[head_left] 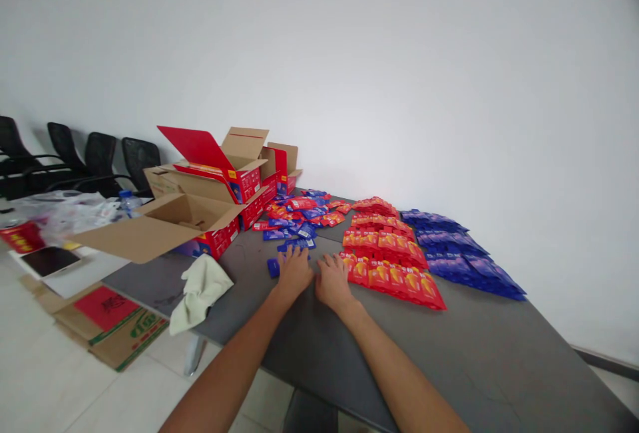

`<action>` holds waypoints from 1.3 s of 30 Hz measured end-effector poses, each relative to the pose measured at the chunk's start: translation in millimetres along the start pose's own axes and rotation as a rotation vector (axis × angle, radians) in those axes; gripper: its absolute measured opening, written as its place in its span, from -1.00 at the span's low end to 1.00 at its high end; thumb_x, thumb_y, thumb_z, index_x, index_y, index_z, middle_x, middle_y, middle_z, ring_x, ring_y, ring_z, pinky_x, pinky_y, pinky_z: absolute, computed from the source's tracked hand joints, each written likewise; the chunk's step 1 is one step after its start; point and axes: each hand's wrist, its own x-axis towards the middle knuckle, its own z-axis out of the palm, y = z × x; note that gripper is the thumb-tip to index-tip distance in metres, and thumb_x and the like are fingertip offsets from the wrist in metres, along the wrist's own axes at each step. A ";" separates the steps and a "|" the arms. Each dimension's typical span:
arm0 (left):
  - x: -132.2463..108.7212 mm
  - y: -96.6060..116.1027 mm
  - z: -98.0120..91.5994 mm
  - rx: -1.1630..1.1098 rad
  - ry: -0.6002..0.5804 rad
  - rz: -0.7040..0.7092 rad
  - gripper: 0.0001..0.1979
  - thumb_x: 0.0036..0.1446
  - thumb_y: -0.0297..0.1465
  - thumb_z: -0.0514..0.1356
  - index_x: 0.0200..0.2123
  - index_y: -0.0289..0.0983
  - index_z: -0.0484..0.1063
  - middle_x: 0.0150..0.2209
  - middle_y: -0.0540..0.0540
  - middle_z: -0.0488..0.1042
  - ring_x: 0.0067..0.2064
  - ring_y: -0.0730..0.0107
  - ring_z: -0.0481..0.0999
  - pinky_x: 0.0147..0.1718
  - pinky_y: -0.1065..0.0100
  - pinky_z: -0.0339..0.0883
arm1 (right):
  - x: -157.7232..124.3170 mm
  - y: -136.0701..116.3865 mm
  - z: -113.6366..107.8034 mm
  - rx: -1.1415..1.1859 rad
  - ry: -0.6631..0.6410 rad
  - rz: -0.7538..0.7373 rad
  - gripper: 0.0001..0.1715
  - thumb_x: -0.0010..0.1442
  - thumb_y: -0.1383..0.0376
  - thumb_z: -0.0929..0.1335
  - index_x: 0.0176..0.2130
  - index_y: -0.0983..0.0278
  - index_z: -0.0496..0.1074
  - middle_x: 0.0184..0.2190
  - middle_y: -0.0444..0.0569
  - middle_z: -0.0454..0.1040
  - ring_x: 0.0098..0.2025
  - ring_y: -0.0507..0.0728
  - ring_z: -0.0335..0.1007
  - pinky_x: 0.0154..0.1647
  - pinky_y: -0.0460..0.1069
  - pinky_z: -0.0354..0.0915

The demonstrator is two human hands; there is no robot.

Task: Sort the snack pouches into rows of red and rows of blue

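My left hand (295, 275) reaches over the table with its fingers spread, resting on blue packets (273, 267) at the near edge of a loose pile. Close beside it, my right hand (333, 283) lies with its fingertips down on the table and slightly apart. Its fingers are at the left end of the nearest row of red packets (394, 276); whether they touch it I cannot tell. Beyond my hands, loose red and blue packets (302, 212) are heaped together. Overlapping blue packets (472, 270) lie in rows to the right of the red rows.
An open carton (184, 217) stands on the grey table (479, 360) at the left, with more red boxes (247, 183) behind it. A pale cloth (202, 290) hangs over the table's left edge. Flattened cardboard (117, 333) lies on the floor, and black chairs (102, 157) line the wall.
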 end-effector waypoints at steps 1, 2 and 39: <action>-0.2 -7.4 -1.0 0.023 -0.015 -0.045 -0.45 0.12 -0.42 0.05 0.21 -0.24 0.25 0.25 -0.27 0.23 0.31 -0.03 0.06 0.22 -0.13 -0.11 | 0.2 -3.2 3.7 0.005 -0.001 -0.005 -0.51 0.17 0.30 0.26 0.10 0.22 0.36 0.23 0.07 0.20 0.29 0.34 -0.12 0.23 0.23 -0.09; -0.9 -13.6 -1.5 0.037 -0.040 -0.080 -0.46 0.11 -0.42 0.06 0.20 -0.25 0.26 0.23 -0.31 0.25 0.29 -0.04 0.11 0.20 -0.13 -0.07 | 0.0 -5.4 7.0 0.011 -0.005 -0.007 -0.53 0.18 0.30 0.26 0.09 0.22 0.36 0.23 0.07 0.21 0.29 0.33 -0.12 0.23 0.22 -0.09; -69.3 88.5 30.2 -1.210 -0.550 -0.263 -0.88 -0.11 -0.38 0.22 -0.52 -0.31 0.33 -0.61 0.02 0.42 -0.58 0.44 0.44 -0.52 0.37 0.39 | -123.1 100.2 -30.5 1.232 -0.062 0.422 -0.70 0.04 0.22 0.38 -0.21 0.25 0.28 -0.59 -0.21 0.41 -0.59 0.03 0.34 -0.55 -0.09 0.25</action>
